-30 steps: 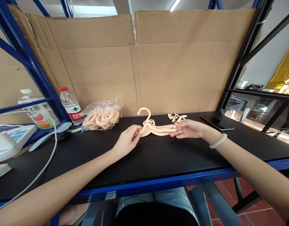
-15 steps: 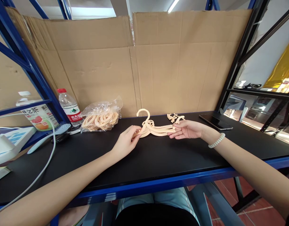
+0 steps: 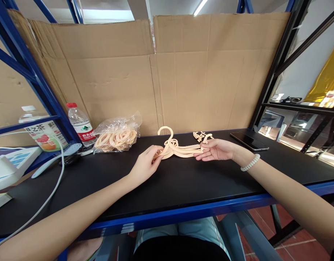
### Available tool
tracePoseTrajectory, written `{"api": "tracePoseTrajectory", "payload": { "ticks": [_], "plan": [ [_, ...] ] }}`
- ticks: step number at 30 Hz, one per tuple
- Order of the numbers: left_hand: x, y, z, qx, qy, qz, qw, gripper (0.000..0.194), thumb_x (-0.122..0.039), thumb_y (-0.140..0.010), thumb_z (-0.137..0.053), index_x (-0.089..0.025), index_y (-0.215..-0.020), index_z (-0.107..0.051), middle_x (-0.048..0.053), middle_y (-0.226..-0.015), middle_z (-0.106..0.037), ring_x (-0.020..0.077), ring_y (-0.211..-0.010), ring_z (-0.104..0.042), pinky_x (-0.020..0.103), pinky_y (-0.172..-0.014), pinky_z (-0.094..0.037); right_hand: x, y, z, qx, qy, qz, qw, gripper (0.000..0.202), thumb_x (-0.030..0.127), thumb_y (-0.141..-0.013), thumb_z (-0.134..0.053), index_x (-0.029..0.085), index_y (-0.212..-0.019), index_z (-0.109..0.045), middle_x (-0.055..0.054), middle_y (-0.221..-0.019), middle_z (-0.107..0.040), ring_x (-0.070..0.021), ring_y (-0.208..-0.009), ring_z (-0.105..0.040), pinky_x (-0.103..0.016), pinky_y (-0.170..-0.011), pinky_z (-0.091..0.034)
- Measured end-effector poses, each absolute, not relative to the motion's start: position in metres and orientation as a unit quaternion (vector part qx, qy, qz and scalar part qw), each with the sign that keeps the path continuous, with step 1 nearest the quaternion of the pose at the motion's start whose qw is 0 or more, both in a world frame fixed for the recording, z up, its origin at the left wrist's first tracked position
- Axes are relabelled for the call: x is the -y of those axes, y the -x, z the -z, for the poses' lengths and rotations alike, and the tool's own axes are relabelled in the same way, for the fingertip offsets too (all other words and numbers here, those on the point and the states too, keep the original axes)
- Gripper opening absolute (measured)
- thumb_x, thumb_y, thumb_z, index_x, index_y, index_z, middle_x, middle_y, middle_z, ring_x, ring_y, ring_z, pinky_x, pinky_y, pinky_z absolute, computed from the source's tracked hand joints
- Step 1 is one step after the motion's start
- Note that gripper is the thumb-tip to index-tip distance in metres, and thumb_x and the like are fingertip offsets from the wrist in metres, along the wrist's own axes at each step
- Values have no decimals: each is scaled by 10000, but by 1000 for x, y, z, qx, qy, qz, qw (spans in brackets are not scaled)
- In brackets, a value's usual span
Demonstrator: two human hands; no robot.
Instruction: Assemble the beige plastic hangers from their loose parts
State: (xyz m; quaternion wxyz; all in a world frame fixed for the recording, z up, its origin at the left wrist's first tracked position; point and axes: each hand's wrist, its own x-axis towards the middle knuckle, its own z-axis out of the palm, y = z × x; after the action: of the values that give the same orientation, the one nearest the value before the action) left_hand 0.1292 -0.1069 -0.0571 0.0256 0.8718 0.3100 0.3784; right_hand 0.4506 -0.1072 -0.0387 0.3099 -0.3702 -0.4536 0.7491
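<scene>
A cream-coloured clothes hanger with a curved hook is held low over the black tabletop, its hook pointing up and to the left. My left hand pinches its left end between thumb and fingers. Around its right end my right hand is closed, thumb above and fingers below. A small hooked piece of the same colour sticks up by the right thumb; whether it joins the hanger is hidden. Just behind the right hand lie small cream hook-shaped parts.
Left of the hands, a clear plastic bag of cream parts stands near a red-capped water bottle. A phone lies at right. A pale-blue brush and white cable are at left. Cardboard walls the back.
</scene>
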Motion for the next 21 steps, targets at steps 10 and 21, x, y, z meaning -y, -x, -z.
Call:
{"api": "tracePoseTrajectory", "payload": {
  "ticks": [10, 21],
  "plan": [
    [106, -129, 57, -308, -875, -374, 17, 130, -208, -914, -448, -206, -1026, -513, 42, -963, -579, 162, -832, -584, 277, -730, -495, 106, -447, 41, 470, 393, -715, 336, 35, 130, -893, -551, 96, -900, -558, -208, -994, -691, -242, -909, -692, -343, -860, -556],
    [106, -128, 58, -308, -877, -370, 18, 132, -211, -921, -431, -202, -1025, -512, 49, -970, -576, 164, -817, -574, 293, -738, -488, 114, -440, 38, 505, 418, -664, 360, 144, 123, -870, -584, 133, -744, -514, -160, -888, -710, -204, -803, -712, -297, -792, -583]
  ]
}}
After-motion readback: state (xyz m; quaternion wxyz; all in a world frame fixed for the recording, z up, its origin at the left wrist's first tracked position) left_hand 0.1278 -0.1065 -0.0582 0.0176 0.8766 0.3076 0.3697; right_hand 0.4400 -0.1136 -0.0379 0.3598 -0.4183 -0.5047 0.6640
